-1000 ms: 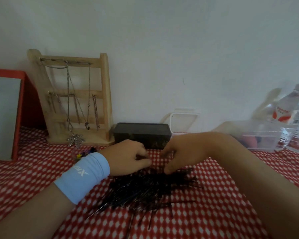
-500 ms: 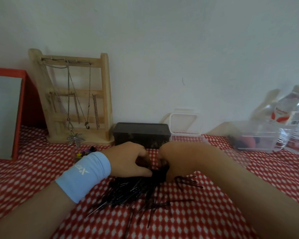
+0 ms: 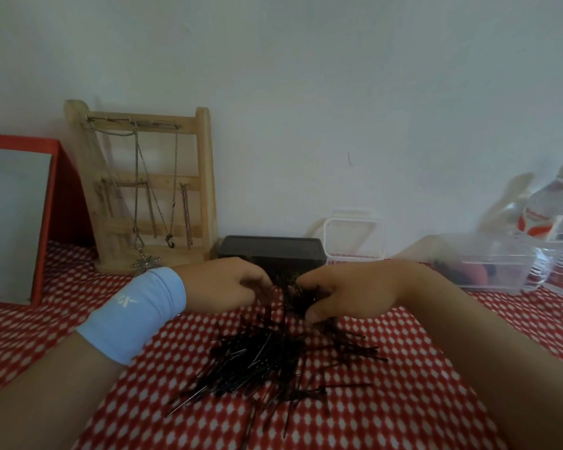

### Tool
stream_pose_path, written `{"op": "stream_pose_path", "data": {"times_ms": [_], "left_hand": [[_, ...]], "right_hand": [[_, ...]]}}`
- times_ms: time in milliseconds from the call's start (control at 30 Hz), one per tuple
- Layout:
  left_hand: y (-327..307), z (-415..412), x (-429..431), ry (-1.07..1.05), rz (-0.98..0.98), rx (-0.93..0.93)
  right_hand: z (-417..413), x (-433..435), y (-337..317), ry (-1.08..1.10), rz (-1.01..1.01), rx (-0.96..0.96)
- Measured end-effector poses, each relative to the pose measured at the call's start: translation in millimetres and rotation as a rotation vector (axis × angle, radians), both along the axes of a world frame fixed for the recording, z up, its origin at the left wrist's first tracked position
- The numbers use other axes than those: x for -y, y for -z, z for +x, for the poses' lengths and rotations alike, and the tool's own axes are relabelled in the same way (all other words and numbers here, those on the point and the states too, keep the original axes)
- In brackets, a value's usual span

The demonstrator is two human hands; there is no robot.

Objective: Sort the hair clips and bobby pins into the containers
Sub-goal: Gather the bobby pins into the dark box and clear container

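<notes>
Left hand (image 3: 221,284) and right hand (image 3: 348,290) clutch pins (image 3: 267,358), box (image 3: 270,251) at 12 o'clock; I judge them light, slippery, best bunched midway.

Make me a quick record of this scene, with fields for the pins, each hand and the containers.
pins: loose pile of thin black metal bobby pins on red-and-white patterned cloth
right hand: grips a bunch of these pins
left hand: fingers curled at that bunch, grip unclear
containers: black rectangular box behind the hands; clear plastic tub at right
</notes>
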State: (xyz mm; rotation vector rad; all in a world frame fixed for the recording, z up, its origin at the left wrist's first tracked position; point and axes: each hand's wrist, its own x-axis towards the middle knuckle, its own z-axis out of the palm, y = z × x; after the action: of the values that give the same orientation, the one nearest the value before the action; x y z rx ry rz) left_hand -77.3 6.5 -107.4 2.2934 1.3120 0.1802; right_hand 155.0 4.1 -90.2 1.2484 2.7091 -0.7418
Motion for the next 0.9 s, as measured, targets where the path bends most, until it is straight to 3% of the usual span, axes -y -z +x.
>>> {"op": "stream_pose_path", "data": {"times_ms": [133, 400, 500, 633, 900], "left_hand": [[-9, 7, 7, 0.001, -0.112, 0.280], [-12, 6, 7, -0.103, 0.129, 0.282], [-14, 5, 7, -0.098, 0.148, 0.296], [-22, -6, 6, -0.070, 0.032, 0.140], [-27, -18, 12, 0.022, -0.115, -0.255]], "right_hand": [[3, -5, 0, 0.033, -0.101, -0.143], [-1, -12, 20, 0.148, -0.362, -0.387], [-3, -12, 25, 0.130, -0.617, -0.591], [4, -16, 23, 0.176, -0.823, -0.667], [16, -18, 16, 0.186, -0.727, -0.534]]}}
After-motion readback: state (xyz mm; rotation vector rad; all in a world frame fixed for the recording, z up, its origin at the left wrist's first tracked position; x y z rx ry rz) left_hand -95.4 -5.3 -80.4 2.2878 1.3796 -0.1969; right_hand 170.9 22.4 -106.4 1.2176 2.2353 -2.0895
